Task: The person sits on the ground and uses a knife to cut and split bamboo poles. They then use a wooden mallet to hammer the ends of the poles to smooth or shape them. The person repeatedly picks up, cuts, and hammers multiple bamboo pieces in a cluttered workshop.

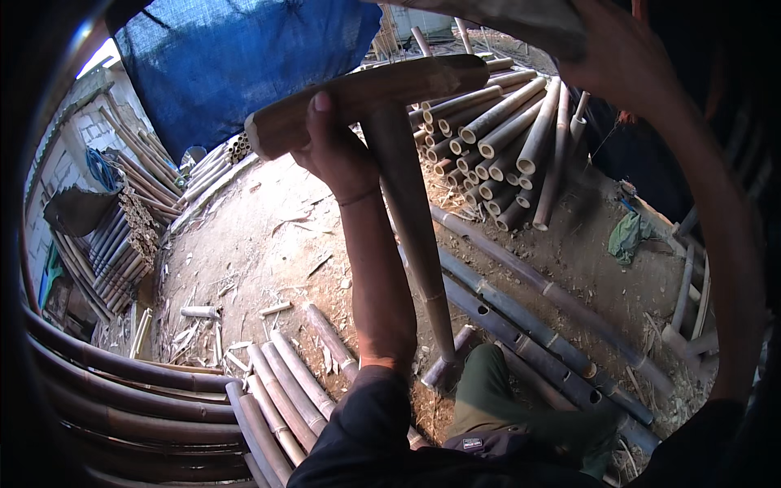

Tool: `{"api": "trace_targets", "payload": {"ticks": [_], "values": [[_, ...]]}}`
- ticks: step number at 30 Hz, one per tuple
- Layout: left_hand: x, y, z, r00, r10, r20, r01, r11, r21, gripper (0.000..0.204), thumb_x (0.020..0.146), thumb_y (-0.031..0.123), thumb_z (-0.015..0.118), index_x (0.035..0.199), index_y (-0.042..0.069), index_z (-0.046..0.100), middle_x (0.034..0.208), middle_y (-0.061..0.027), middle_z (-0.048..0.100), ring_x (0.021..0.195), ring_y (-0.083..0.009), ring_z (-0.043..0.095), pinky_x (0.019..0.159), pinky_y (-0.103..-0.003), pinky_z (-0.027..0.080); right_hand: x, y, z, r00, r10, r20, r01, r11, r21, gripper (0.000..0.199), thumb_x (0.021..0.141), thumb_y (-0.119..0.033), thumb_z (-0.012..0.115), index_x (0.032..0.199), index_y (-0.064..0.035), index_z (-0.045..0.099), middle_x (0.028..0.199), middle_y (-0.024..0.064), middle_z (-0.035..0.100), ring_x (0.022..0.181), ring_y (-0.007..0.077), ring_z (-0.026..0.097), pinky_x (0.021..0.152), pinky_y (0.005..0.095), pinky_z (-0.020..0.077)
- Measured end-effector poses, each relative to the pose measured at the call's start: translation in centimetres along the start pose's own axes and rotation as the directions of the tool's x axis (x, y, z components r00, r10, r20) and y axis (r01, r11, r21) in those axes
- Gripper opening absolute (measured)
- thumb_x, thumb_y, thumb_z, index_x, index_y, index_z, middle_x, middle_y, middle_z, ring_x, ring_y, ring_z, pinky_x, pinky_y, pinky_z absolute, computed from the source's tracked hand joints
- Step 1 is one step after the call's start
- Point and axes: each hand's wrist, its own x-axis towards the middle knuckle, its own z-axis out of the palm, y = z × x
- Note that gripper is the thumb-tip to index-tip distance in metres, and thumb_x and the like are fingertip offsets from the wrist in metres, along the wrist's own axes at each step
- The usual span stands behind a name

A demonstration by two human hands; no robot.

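Note:
My left hand [338, 154] grips a short length of bamboo [382, 93] near its left end, thumb up against its side. That length lies crosswise at the top of a dark bamboo pole [415, 236], which slants down to beside my knee; whether the two are joined is hidden. At the upper right my right arm is raised, and my right hand [606, 49] is blurred at the rim, its fingers not readable. Close to it is a greyish, smeared shape [529, 24] that I cannot make out.
Cut bamboo tubes [496, 146] are heaped ahead. Long poles, one with holes [521, 346], lie on the right. More poles [138, 390] and cut lengths [281, 390] lie at lower left. A blue tarp [244, 65] hangs behind; a green cloth [628, 237] lies right. Chips litter the ground.

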Motion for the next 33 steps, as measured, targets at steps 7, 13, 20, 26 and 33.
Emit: {"api": "trace_targets", "payload": {"ticks": [7,13,20,26,33], "values": [[-1.1,0.0,0.9,0.995,0.104,-0.013,-0.102,0.99,0.101,0.03,0.083,0.013,0.071,0.106,-0.004,0.061,0.1,-0.0097,0.065,0.093,-0.0193,0.062,0.088,-0.036,0.052,5.4,-7.0,-1.6,0.961,-0.238,0.139,0.25,0.965,-0.079,0.083,0.064,-0.016,0.074,0.139,0.0002,0.044,0.08,0.02,0.068,0.073,0.0364,0.068,0.064,0.0444,0.0535],[-2.5,1.2,1.4,0.985,0.154,-0.079,-0.14,0.976,0.165,0.037,0.083,0.022,0.071,0.104,-0.008,0.063,0.099,-0.0111,0.067,0.09,-0.0212,0.065,0.087,-0.037,0.053,3.8,-9.3,-5.6,0.864,-0.454,0.217,0.494,0.848,-0.193,0.078,0.068,-0.018,0.072,0.137,0.0068,0.046,0.078,0.0208,0.069,0.069,0.0294,0.069,0.059,0.0408,0.053],[-2.8,2.8,1.6,0.983,0.176,-0.057,-0.165,0.972,0.168,0.036,0.08,0.015,0.073,0.106,-0.006,0.061,0.099,-0.0111,0.066,0.09,-0.0204,0.064,0.086,-0.037,0.054,4.8,-9.4,-5.3,0.807,-0.442,0.391,0.523,0.843,-0.127,0.075,0.069,-0.017,0.072,0.135,0.0085,0.047,0.078,0.019,0.07,0.072,0.0306,0.07,0.061,0.0398,0.0541],[-4.4,3.0,2.3,0.978,0.16,-0.134,-0.142,0.98,0.138,0.034,0.08,0.013,0.073,0.106,-0.006,0.061,0.101,-0.0109,0.066,0.092,-0.0193,0.063,0.088,-0.035,0.052,3.6,-9.8,-7.3,0.857,-0.373,0.356,0.442,0.886,-0.138,0.071,0.073,-0.017,0.069,0.136,0.0072,0.046,0.088,0.0194,0.07,0.08,0.0311,0.07,0.069,0.0406,0.0538],[-2.5,2.5,-3.5,0.998,-0.062,-0.017,0.064,0.952,0.3,0.046,0.091,0.021,0.069,0.126,0.002,0.048,0.119,-0.0125,0.061,0.111,-0.0231,0.058,0.09,-0.039,0.048,-8.2,-1.5,-6.2,0.964,-0.02,0.267,-0.006,0.995,0.097,0.087,0.071,-0.023,0.073,0.147,-0.0078,0.034,0.106,0.0212,0.064,0.096,0.0358,0.065,0.084,0.0443,0.0514]]}}
